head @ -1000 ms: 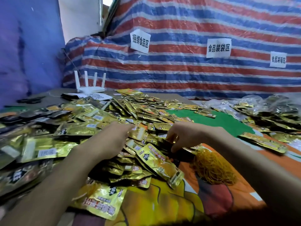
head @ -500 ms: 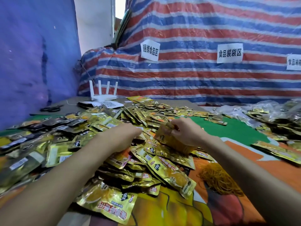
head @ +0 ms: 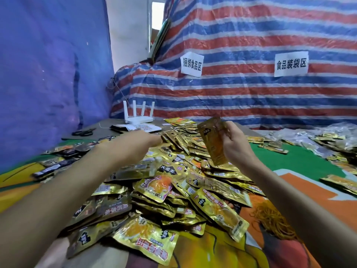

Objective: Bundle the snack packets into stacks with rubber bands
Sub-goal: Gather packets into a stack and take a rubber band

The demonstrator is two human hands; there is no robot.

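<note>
At the far left a blue tarp hangs as a wall, and below it a pair of black scissors lies on the bare tabletop. Just to their right stands a white router with four upright antennas. The left hand reaches forward, low over the far part of the heap. Its fingers point away from the camera and their tips are blurred in among the packets, so I cannot tell whether they are pinching anything. The snack packets, gold foil with orange prints, lie in a loose overlapping heap across the middle of the table, on a printed cloth of orange and yellow. Above the heap's right side the right hand holds the held packet upright and clear of the heap, its fingers curled round the packet's right edge. Nearer the camera and to the right, a tangle of yellow rubber bands sits on the cloth beside the heap, partly behind the right forearm. Further right a green patch of the cloth shows, with more gold packets and clear bags beyond it.
</note>
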